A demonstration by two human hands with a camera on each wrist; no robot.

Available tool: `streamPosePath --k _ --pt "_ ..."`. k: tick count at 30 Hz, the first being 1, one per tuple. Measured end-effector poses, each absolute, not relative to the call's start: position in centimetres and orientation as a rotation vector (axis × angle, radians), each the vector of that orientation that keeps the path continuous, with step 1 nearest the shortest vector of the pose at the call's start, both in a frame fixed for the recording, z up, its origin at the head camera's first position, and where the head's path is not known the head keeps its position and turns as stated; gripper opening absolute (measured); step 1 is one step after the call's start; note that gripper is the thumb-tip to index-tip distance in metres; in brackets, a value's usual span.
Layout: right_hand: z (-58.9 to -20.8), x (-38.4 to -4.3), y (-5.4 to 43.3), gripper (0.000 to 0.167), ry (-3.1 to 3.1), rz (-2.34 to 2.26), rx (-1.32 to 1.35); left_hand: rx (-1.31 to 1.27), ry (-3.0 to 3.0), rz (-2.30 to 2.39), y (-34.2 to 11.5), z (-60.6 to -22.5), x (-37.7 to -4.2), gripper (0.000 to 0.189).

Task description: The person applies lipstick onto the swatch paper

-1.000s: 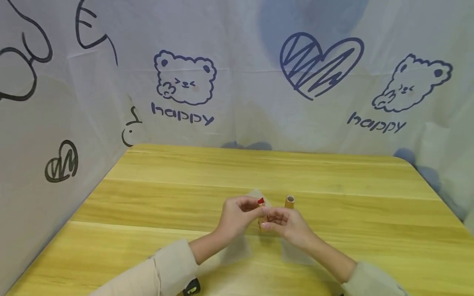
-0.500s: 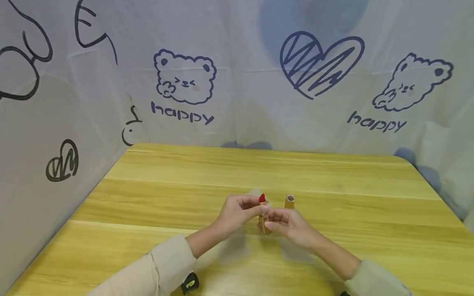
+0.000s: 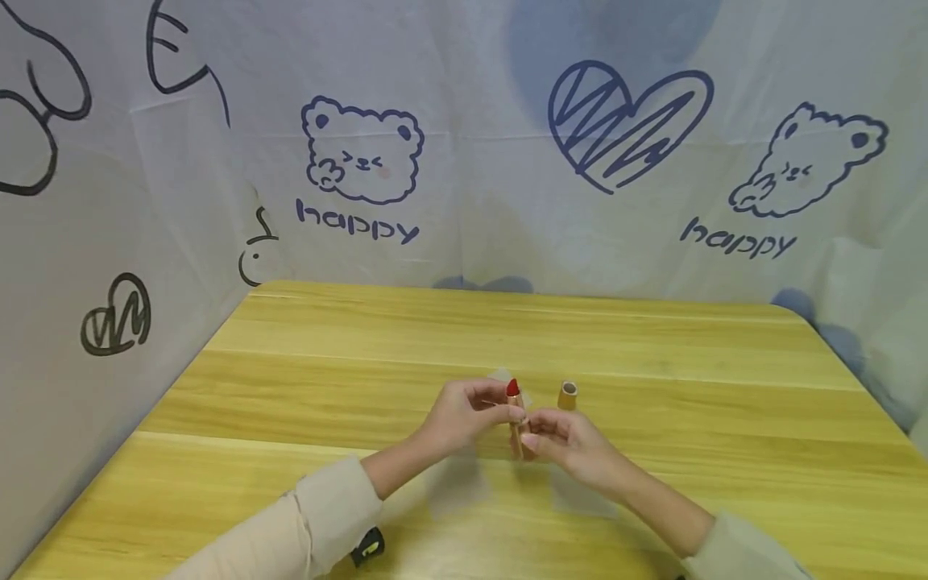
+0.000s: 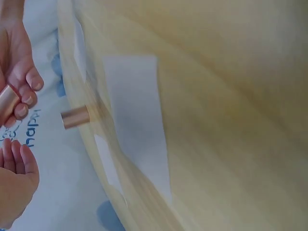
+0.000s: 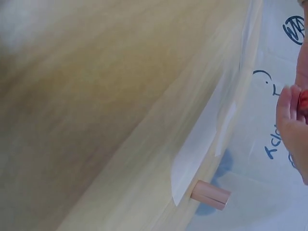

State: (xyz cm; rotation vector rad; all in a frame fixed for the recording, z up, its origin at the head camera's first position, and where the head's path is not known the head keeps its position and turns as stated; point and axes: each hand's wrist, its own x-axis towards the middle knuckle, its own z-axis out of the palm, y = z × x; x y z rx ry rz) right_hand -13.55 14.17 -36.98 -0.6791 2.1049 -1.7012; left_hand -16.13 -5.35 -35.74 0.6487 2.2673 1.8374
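Note:
A lipstick [image 3: 515, 403] with a red bullet showing stands nearly upright between the two hands, above the table. My left hand [image 3: 464, 415] pinches its upper part between thumb and fingers. Lower down, my right hand [image 3: 573, 443] pinches the rose-gold base. Behind the right hand, the hollow lipstick cap [image 3: 568, 395] stands on the table with its opening upward; it also shows as a metallic tube [image 5: 210, 195] in the right wrist view. In the left wrist view, the lipstick base [image 4: 7, 103] is at the left edge in the right hand [image 4: 19, 67].
Pale paper sheets [image 3: 458, 483] lie on the wood-grain table [image 3: 304, 370], one under each forearm and another piece [image 3: 500, 375] behind the left hand. A black object [image 3: 368, 548] sits beside the left sleeve. A drawn-on cloth [image 3: 486, 185] hangs behind the table.
The red bullet has risen further out of the lipstick, and more of the tube shows. The right hand has moved slightly right and down. The cap stays where it was.

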Motion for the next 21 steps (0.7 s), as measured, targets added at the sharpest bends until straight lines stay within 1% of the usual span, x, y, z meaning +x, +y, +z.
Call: streamPosePath --k 4,8,11,15,21 --pt "-36.7 -13.4 14.1 0.037 2.207 -1.767 -0.629 0.672 2.352 1.782 -5.6 -35.8 -16.8 0.029" --pt "-36.4 -13.5 14.1 0.034 2.326 -1.858 -0.49 0.707 2.527 1.771 -5.6 -36.1 -17.7 0.035" --pt "-35.9 -13.8 14.1 0.032 2.399 -1.921 -0.381 0.783 2.699 1.695 -5.9 -36.6 -18.4 0.038" --pt "-35.3 -14.2 14.0 0.03 2.446 -2.0 -0.281 0.867 2.856 1.513 -6.4 -37.1 -19.2 0.045" --pt "-34.7 -14.8 13.6 0.029 2.449 -2.063 -0.135 0.812 2.919 1.08 -6.8 -38.7 -19.9 0.065"
